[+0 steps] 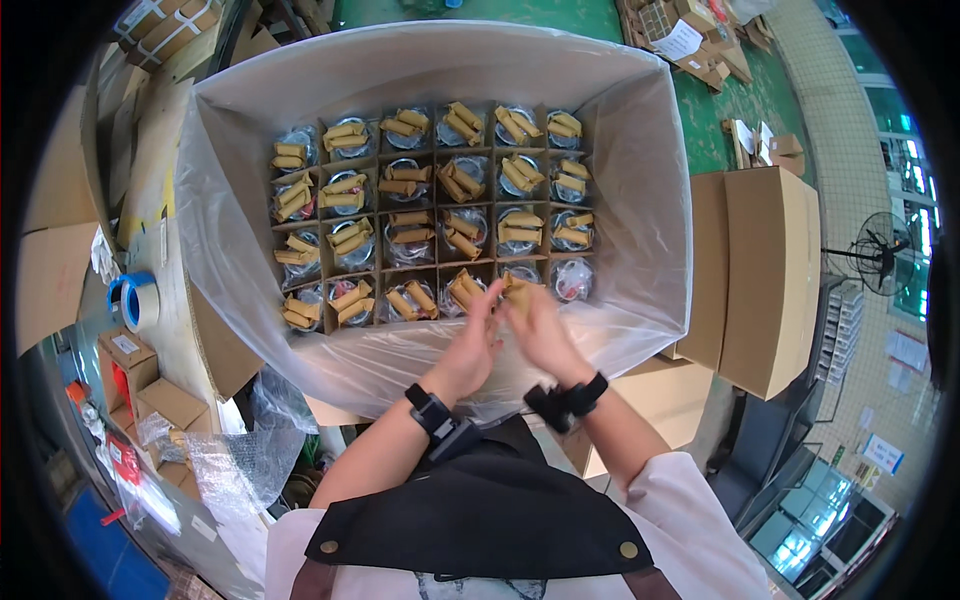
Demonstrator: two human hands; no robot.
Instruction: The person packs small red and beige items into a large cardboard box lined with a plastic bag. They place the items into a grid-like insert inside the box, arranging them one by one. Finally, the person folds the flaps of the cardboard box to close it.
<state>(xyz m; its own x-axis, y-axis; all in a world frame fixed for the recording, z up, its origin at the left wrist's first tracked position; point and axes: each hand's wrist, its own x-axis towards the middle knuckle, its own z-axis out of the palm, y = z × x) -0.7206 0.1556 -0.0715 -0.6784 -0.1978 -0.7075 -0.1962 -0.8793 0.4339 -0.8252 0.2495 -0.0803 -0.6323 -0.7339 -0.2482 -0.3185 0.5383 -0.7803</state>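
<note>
A large carton lined with a clear plastic bag [640,200] stands before me, split by cardboard dividers into cells. Most cells hold a round, shiny piece in clear plastic with small brown paper packets [408,232] on top. Over the front row, my right hand [541,328] is closed round a brown paper packet [517,292], partly hidden by its fingers. Close beside it, my left hand [470,350] has its fingers stretched out toward the packet; whether they touch it I cannot tell. The front right cell shows a plastic-wrapped piece [573,280] without packets.
To the right stand tall closed cartons [765,280] and a black fan [880,252]. On the left, a workbench [165,290] bears tape rolls [142,303], small open boxes [172,408] and bubble wrap [245,460]. More boxes [690,40] lie on the green floor beyond.
</note>
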